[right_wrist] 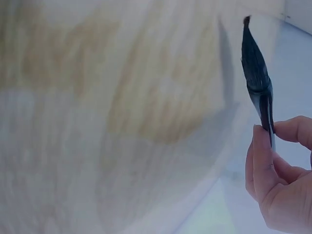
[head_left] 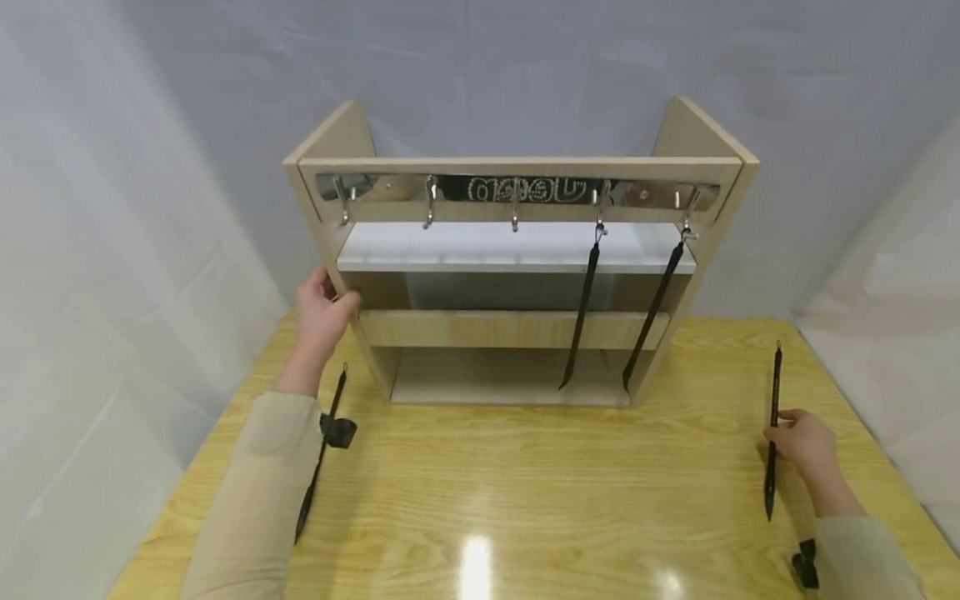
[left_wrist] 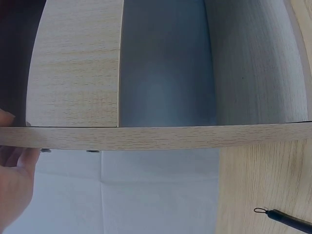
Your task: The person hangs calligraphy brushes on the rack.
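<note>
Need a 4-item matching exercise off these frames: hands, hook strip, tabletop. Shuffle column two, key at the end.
Column one
1. Left hand
2. Right hand
3. Hook strip
4. Tabletop

Column two
A. Yellow wood grain
B. Pinches a dark brush
C. Shiny metal, high on the front
D. Grips the side of the wooden rack

Pairs: 1-D, 2-B, 3-C, 4-A

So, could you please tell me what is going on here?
A person grips the left side of a wooden rack with the left hand, while the right hand pinches a black brush. Two hanging brushes are on the rack's two rightmost hooks; the other three hooks are bare. Another brush lies on the table beside the left forearm.
</note>
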`<state>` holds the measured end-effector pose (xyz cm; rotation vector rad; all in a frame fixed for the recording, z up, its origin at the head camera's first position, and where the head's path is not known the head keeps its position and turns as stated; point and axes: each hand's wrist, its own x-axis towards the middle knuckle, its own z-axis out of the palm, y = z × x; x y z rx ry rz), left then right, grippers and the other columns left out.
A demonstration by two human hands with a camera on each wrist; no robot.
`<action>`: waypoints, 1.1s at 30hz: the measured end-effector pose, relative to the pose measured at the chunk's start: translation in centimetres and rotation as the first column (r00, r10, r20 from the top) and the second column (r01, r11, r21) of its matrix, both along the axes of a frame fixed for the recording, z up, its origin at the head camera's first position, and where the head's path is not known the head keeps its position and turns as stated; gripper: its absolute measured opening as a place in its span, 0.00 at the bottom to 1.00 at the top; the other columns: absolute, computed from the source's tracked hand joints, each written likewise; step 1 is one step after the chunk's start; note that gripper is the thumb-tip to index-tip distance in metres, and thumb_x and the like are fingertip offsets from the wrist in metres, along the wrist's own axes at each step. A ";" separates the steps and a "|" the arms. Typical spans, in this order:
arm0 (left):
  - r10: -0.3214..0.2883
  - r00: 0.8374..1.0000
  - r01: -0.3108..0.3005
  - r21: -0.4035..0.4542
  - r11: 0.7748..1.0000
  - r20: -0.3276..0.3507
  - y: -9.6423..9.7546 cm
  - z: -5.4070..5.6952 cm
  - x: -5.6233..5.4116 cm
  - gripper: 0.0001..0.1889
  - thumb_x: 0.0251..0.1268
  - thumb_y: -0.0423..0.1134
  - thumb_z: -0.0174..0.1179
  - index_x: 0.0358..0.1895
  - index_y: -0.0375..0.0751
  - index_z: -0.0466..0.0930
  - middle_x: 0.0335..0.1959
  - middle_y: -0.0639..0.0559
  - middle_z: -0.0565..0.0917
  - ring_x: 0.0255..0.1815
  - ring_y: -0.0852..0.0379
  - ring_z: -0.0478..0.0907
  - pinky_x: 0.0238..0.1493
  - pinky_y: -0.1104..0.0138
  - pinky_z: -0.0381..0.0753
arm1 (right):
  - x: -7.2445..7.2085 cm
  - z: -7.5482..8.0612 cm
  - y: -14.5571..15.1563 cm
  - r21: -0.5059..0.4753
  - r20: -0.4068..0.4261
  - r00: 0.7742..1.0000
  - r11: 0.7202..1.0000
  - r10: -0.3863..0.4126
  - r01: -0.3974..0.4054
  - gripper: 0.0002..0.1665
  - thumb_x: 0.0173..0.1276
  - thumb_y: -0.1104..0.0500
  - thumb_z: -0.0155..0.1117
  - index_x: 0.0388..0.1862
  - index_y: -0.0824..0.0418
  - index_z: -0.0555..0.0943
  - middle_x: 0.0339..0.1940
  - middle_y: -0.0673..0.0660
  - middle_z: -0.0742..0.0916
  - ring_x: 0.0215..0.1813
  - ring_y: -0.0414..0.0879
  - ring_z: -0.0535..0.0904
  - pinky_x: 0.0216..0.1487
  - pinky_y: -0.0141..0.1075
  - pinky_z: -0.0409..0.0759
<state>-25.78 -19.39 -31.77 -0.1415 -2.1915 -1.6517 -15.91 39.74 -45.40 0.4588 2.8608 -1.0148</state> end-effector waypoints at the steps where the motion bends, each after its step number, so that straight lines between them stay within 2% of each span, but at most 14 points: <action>1: 0.003 1.000 -0.003 0.000 1.000 0.006 0.0 0.0 -0.1 0.25 0.49 0.22 0.48 0.56 0.30 0.66 0.52 0.34 0.72 0.52 0.44 0.69 0.51 0.59 0.73 | 0.1 0.1 -0.1 -0.006 -0.014 1.000 1.000 -0.004 0.004 0.32 0.59 0.62 0.52 0.53 0.86 0.59 0.42 0.80 0.73 0.27 0.53 0.78 0.25 0.41 0.79; 7: 0.012 0.999 -0.012 0.001 1.000 0.031 0.0 0.0 -0.1 0.26 0.49 0.21 0.48 0.57 0.32 0.66 0.52 0.36 0.72 0.52 0.46 0.69 0.51 0.60 0.72 | 0.6 0.9 -0.9 -0.062 -0.104 0.994 0.998 -0.038 0.031 0.30 0.58 0.66 0.51 0.53 0.87 0.59 0.38 0.76 0.73 0.28 0.52 0.76 0.26 0.37 0.80; 13: 0.006 1.000 -0.006 0.005 1.000 0.022 -0.1 0.0 -0.2 0.27 0.48 0.21 0.49 0.57 0.32 0.65 0.52 0.36 0.72 0.52 0.45 0.69 0.52 0.59 0.72 | 0.7 1.6 -2.1 -0.136 -0.140 0.987 0.989 -0.074 0.055 0.31 0.58 0.65 0.52 0.55 0.84 0.59 0.42 0.75 0.72 0.29 0.50 0.78 0.28 0.36 0.81; 14: 0.005 1.000 -0.005 0.004 1.000 0.020 -0.1 -0.1 -0.3 0.27 0.48 0.21 0.48 0.57 0.32 0.66 0.52 0.36 0.72 0.52 0.45 0.69 0.52 0.59 0.72 | 0.6 1.6 -2.4 -0.152 -0.142 0.984 0.985 -0.105 0.083 0.31 0.58 0.65 0.53 0.56 0.82 0.59 0.41 0.73 0.73 0.28 0.48 0.78 0.27 0.37 0.81; 17: 0.005 1.000 -0.005 0.001 1.000 0.017 -0.2 -0.1 -0.3 0.26 0.48 0.22 0.48 0.57 0.32 0.66 0.52 0.35 0.72 0.52 0.46 0.70 0.52 0.59 0.72 | 0.7 2.0 -3.1 -0.174 -0.156 0.980 0.980 -0.125 0.098 0.31 0.58 0.65 0.54 0.57 0.80 0.60 0.42 0.70 0.73 0.29 0.43 0.77 0.28 0.36 0.81; 20: 0.006 1.000 -0.006 0.001 1.000 0.018 -0.2 -0.1 -0.3 0.26 0.49 0.22 0.48 0.57 0.32 0.66 0.52 0.35 0.72 0.51 0.46 0.69 0.52 0.58 0.72 | 1.1 2.6 -4.1 -0.180 -0.191 0.973 0.979 -0.128 0.093 0.31 0.59 0.64 0.54 0.57 0.79 0.60 0.43 0.70 0.73 0.28 0.31 0.72 0.27 0.33 0.80; 23: 0.004 1.000 -0.004 0.010 1.000 0.021 -0.1 0.0 -0.2 0.27 0.48 0.22 0.48 0.57 0.33 0.66 0.52 0.36 0.72 0.52 0.47 0.69 0.52 0.59 0.72 | 1.5 3.3 -5.1 -0.174 -0.239 0.966 0.983 -0.098 0.056 0.30 0.60 0.63 0.53 0.57 0.79 0.60 0.46 0.73 0.72 0.28 0.22 0.66 0.27 0.28 0.79; 28: 0.008 1.000 -0.008 0.019 1.000 0.022 -0.1 0.0 -0.1 0.27 0.48 0.21 0.48 0.58 0.33 0.65 0.53 0.37 0.72 0.52 0.47 0.70 0.52 0.60 0.72 | 1.7 4.2 -6.6 -0.188 -0.311 0.945 0.981 -0.099 0.041 0.26 0.59 0.66 0.53 0.55 0.79 0.63 0.44 0.73 0.74 0.28 0.21 0.65 0.27 0.24 0.78; 33: 0.014 1.000 -0.014 0.013 1.000 0.015 -0.2 -0.1 -0.2 0.27 0.48 0.21 0.48 0.57 0.32 0.66 0.52 0.37 0.72 0.51 0.47 0.70 0.52 0.60 0.72 | 1.8 4.9 -7.9 -0.151 -0.364 0.927 0.988 -0.096 0.043 0.25 0.57 0.67 0.55 0.53 0.77 0.66 0.43 0.73 0.76 0.29 0.19 0.64 0.26 0.20 0.75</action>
